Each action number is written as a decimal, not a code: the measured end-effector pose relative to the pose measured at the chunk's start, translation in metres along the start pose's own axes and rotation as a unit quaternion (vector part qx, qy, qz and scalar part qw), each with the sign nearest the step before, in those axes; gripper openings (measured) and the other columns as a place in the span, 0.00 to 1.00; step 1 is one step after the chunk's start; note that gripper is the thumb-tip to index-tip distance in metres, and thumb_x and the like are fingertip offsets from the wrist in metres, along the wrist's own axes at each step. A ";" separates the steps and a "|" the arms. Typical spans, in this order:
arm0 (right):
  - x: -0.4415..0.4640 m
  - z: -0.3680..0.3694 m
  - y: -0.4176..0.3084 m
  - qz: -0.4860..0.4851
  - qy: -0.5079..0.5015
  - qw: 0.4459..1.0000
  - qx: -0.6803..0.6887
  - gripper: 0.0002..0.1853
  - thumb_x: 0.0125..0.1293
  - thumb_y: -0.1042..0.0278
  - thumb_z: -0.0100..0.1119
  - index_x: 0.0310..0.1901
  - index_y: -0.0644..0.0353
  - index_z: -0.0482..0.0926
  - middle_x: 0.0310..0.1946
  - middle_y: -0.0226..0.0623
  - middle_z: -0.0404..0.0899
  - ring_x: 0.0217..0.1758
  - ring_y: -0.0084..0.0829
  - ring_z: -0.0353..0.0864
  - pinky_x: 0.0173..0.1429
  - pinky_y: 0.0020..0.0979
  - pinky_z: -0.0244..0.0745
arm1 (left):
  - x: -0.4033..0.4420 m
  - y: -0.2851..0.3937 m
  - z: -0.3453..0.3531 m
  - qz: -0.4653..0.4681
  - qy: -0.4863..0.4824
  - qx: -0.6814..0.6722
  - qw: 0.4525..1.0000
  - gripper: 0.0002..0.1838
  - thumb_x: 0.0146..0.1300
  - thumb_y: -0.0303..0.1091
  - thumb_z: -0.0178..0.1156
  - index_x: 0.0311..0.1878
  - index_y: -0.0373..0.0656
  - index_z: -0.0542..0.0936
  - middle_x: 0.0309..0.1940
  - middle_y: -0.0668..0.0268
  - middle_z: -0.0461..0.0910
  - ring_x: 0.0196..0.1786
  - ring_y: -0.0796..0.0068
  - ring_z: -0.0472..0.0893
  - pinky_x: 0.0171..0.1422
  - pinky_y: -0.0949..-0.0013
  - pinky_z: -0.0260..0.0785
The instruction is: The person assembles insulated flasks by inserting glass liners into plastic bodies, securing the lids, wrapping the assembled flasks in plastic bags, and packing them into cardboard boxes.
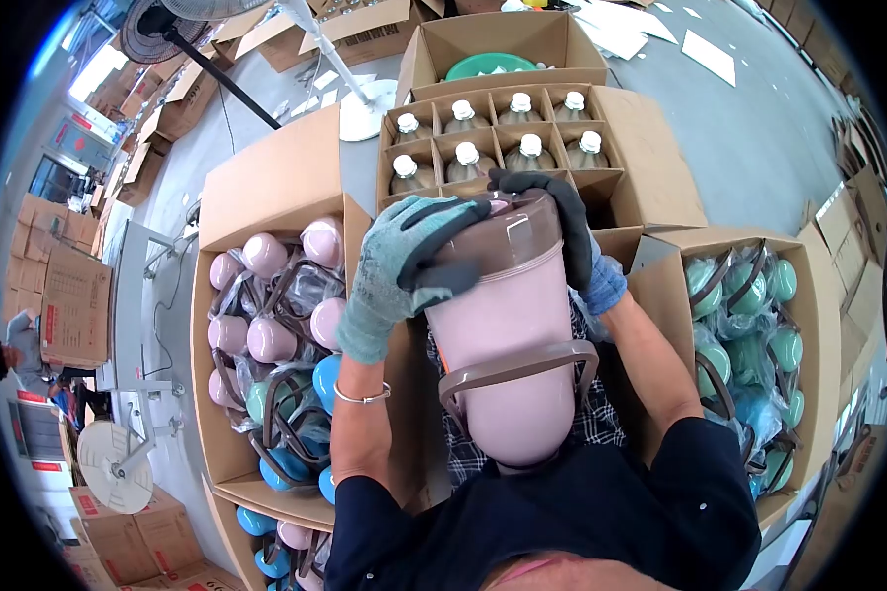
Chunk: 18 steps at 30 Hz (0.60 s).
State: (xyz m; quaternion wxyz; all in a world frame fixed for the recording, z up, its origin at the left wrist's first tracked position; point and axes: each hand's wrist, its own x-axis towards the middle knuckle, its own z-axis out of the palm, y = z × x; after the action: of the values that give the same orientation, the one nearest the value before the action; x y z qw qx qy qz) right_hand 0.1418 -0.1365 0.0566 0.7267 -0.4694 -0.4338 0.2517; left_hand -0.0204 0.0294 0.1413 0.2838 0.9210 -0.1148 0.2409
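1. Gripping pink jug [514, 325] by its brown collar [522, 246]: R hand [569, 222], dark glove, fingers bent over R side & far rim, clamped on.
2. L hand [404, 261], teal/dark glove, on collar's L side, fingers curled; tips blurred, so can't tell if clamped or just touching.
3. Key relation: jug's long axis runs from chest out twd near edge of divided carton [650, 148]. Collar = far end, rounded end nr dark shirt [562, 507]. Both hands at collar, one per side, approx. equally close.
4. Jug's handle [522, 369] loops across its near half, chest side of both hands; no fingers on it.
5. Jug sits btwn the two side cartons; can't tell if it rests on lap or carton edge.
6. White-capped bottles [466, 163] upright in divided carton's cells, two rows visible.
7. L carton [276, 167]: pink, green & blue jugs, blue mostly twd its near R corner. R carton [820, 325]: mainly green jugs [786, 350] + clear plastic.
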 end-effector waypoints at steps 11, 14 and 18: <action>0.004 0.034 -0.083 -0.094 -0.007 0.840 -0.534 0.17 0.53 0.55 0.66 0.37 0.58 0.76 0.34 0.38 0.74 0.41 0.40 0.74 0.49 0.39 0.67 | -0.024 -0.046 0.080 -0.291 0.196 -0.752 0.557 0.32 0.71 0.56 0.40 0.51 0.32 0.77 0.50 0.50 0.79 0.52 0.54 0.78 0.59 0.57 0.71; 0.016 0.046 -0.090 -0.085 -0.026 0.867 -0.491 0.17 0.55 0.56 0.65 0.42 0.55 0.79 0.39 0.37 0.78 0.44 0.42 0.77 0.55 0.40 0.69 | -0.003 -0.040 0.090 -0.256 0.128 -0.854 0.434 0.33 0.70 0.57 0.41 0.54 0.32 0.75 0.51 0.50 0.78 0.52 0.56 0.79 0.60 0.57 0.71; 0.004 0.011 -0.033 -0.147 -0.043 0.927 -0.341 0.16 0.61 0.59 0.59 0.45 0.60 0.80 0.42 0.38 0.81 0.50 0.39 0.78 0.59 0.37 0.70 | -0.027 -0.058 0.097 -0.174 0.096 -0.859 0.472 0.39 0.68 0.64 0.40 0.53 0.31 0.75 0.49 0.51 0.79 0.49 0.60 0.80 0.59 0.61 0.72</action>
State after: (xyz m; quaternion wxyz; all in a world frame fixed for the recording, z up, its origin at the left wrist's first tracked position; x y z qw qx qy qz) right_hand 0.1327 -0.1423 0.0903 0.5323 -0.6086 -0.5884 -0.0012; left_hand 0.0129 0.0225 0.0303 0.9779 0.1881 -0.0735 0.0545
